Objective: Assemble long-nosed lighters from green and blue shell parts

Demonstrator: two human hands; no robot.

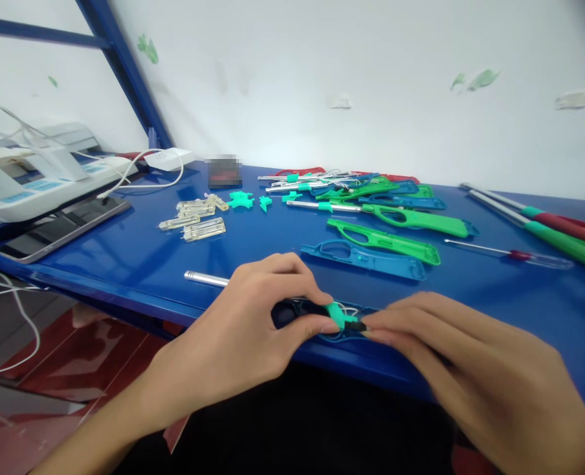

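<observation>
Nearly closed, the left hand (253, 323) is pinching the clip (339, 316), right hand (475, 356) the block (355, 326). Both are seeming light, stiff, best held edgewise.

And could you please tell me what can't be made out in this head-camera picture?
All in the head view:
Metal tube: its right end, hidden behind the left hand.
Black piece: its right end, covered by the right hand.
Green handle: cut off by the right edge.
Dark box: its markings, too pixelated to read.
</observation>
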